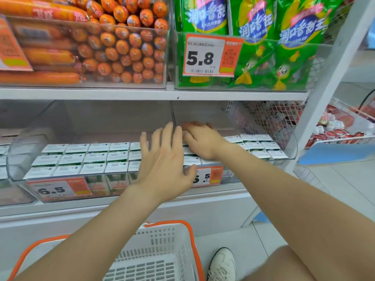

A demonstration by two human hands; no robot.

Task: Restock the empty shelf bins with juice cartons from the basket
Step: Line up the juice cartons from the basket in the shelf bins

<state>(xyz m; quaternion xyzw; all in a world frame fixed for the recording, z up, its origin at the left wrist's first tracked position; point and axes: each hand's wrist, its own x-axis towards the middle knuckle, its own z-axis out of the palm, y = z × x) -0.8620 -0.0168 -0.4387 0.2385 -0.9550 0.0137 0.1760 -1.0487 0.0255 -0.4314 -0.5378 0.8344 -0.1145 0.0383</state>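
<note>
Two clear shelf bins sit side by side on the middle shelf, the left bin (18,155) and the right bin (292,147), both filled with rows of small juice cartons (95,157) with white tops. My left hand (164,165) is spread flat with straight fingers over the cartons at the divider between the bins. My right hand (203,138) reaches deeper into the right bin and rests on the carton tops, its fingers blurred. The white basket (160,240) with orange handles stands below on the floor; no cartons show in its visible part.
The upper shelf holds a bin of orange sausages (113,43) and green snack packs (274,37) with a 5.8 price tag (207,55). Price tags reading 6.5 (54,189) hang on the lower bins. A wire basket (336,128) stands right; my shoe (222,264) is beside the basket.
</note>
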